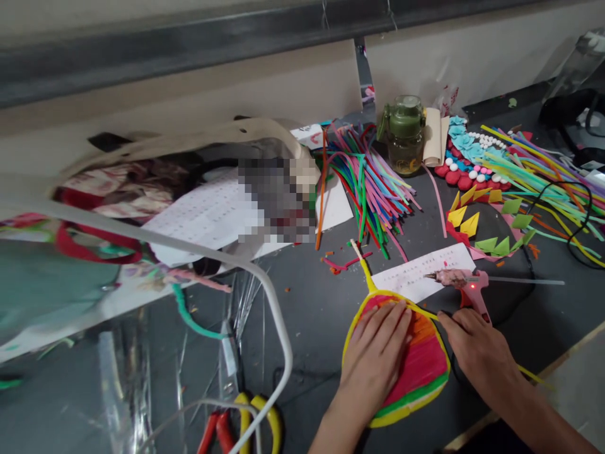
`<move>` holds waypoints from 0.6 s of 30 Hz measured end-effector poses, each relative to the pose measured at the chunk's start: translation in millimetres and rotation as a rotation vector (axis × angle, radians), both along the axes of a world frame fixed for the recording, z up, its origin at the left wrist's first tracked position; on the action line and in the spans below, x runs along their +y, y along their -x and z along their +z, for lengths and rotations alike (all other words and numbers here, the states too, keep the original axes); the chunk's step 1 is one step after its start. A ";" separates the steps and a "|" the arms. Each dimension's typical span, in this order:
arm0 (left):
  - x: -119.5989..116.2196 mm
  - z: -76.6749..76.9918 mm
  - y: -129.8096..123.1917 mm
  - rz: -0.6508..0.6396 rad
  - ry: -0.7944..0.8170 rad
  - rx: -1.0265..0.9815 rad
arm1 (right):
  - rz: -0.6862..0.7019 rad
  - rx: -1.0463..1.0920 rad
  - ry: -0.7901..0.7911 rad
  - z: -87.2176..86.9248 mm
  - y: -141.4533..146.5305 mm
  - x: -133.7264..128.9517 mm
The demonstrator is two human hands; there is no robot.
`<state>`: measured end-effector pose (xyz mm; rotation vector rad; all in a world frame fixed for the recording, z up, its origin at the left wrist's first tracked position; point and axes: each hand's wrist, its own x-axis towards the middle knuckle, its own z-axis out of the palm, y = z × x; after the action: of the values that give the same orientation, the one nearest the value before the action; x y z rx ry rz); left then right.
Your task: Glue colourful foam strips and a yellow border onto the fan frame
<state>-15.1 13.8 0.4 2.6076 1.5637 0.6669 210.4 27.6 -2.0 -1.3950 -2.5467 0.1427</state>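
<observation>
A rounded piece painted like a watermelon slice, pink and orange with a green band and a yellow edging, lies on the dark table. Its yellow-wrapped stem points away from me. My left hand rests flat on the painted face, fingers stretched out. At the upper right edge, my right hand pinches a yellow strip against the rim. The strip's loose tail shows beyond my right forearm. Just past my right hand lies a pink glue gun, its red light lit and a glue stick in its back.
Beyond the piece are a handwritten paper slip, a bundle of coloured strips and a green-lidded bottle. A white cable, scissors and an open bag lie left. Paper-petal decorations sit right.
</observation>
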 end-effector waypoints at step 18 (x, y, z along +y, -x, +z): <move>-7.8 -7.9 -4.4 0.014 0.124 0.128 | -0.007 -0.002 0.003 -9.4 -1.5 -6.8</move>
<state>-10.7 6.0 -7.5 2.5962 1.6010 0.3967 211.9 20.8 -11.4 -1.4058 -2.5435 0.1443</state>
